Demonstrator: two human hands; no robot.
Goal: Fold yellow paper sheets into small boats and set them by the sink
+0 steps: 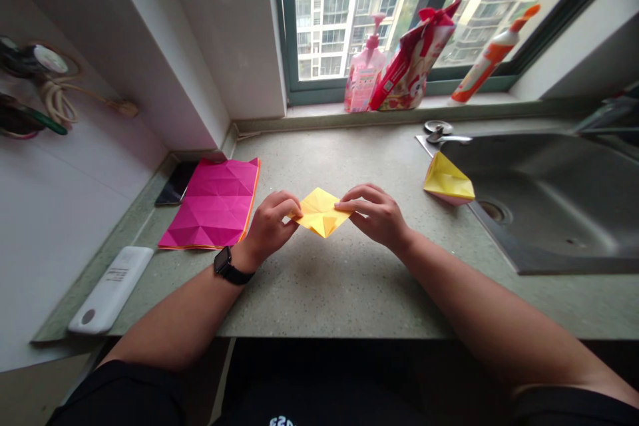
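Between my two hands, over the middle of the countertop, is a folded yellow origami paper (320, 211), diamond-shaped with creases and a small flap at its near corner. My left hand (272, 221), with a black watch on the wrist, pinches its left corner. Its right corner is gripped between the thumb and fingers of my right hand (374, 213). To the left of my left hand lies a stack of creased magenta paper (212, 203) with orange edges showing beneath. A folded yellow paper box (448, 180) with a pink underside stands at the sink's left edge.
A steel sink (554, 259) with a faucet (449, 138) takes up the right. A white power bank (112, 289) and a dark phone (176, 184) lie left. Along the windowsill stand a pink pump bottle (366, 76), a red bag (417, 63) and an orange-and-white bottle (486, 65).
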